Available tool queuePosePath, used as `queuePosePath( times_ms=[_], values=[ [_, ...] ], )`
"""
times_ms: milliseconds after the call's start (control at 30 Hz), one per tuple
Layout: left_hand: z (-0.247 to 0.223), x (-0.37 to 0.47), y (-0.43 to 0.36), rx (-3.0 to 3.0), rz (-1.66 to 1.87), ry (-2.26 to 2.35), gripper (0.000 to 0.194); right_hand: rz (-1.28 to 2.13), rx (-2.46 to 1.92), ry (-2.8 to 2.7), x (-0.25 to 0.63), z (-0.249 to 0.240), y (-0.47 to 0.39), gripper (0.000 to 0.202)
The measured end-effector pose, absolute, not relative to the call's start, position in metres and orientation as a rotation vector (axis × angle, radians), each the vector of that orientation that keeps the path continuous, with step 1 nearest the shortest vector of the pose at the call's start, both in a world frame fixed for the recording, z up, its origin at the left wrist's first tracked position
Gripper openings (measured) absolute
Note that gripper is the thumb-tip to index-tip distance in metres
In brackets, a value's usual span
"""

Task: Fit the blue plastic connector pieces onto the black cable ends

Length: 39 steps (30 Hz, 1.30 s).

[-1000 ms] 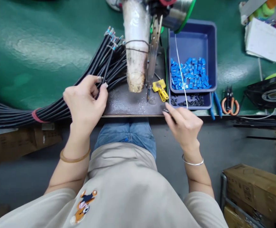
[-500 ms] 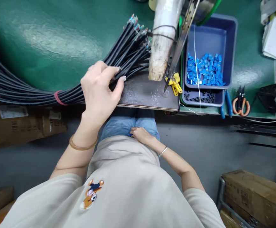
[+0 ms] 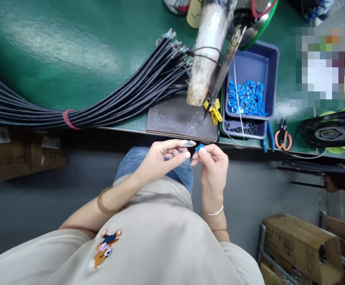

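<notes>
In front of my lap, my right hand (image 3: 215,164) pinches a small blue plastic piece (image 3: 200,147) between thumb and fingers. Just to its left is my left hand (image 3: 164,158), its thumb and index finger apart with nothing visible between them. The fingertips of both hands are close to each other. Above them on the bench lies a bundle of black cables (image 3: 115,101) with stripped, coloured wire ends, tied by a pink band (image 3: 70,119). No hand touches the cables. More blue pieces (image 3: 246,98) like the pinched one lie in a blue-grey bin (image 3: 271,75).
A dark board (image 3: 176,118) sits at the bench edge, under a wrapped post (image 3: 203,67) and metal strip. Yellow clips (image 3: 215,111), blue-handled pliers (image 3: 270,136) and orange-handled cutters (image 3: 283,140) are to the right. Cardboard boxes (image 3: 300,245) stand below.
My left hand has let go of the cable bundle and come down right, over my lap. My right hand has risen from my lap, bringing the blue piece into view. The view has shifted slightly.
</notes>
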<state>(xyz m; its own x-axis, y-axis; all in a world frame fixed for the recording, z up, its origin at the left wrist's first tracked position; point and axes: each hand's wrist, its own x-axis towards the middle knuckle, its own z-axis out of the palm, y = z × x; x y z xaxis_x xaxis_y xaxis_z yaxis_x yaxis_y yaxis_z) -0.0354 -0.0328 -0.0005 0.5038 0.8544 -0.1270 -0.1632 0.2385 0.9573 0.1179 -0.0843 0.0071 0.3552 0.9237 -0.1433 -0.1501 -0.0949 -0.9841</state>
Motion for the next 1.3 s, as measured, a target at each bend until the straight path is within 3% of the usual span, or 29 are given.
queuePosePath(
  times_ms=[200, 867, 1300],
  values=[
    [-0.004, -0.024, -0.035, 1.131, 0.936, 0.705, 0.01, 1.019, -1.342, -0.803, 0.106, 0.0, -0.081, 0.012],
    [0.003, -0.019, -0.03, 1.107, 0.994, 0.802, 0.015, 1.025, -1.381, -0.926, 0.109, -0.003, -0.086, 0.015],
    [-0.001, -0.019, -0.036, 1.55, 1.089, 0.914, 0.015, 0.834, -1.599, -1.088, 0.111, -0.003, -0.089, 0.017]
  ],
)
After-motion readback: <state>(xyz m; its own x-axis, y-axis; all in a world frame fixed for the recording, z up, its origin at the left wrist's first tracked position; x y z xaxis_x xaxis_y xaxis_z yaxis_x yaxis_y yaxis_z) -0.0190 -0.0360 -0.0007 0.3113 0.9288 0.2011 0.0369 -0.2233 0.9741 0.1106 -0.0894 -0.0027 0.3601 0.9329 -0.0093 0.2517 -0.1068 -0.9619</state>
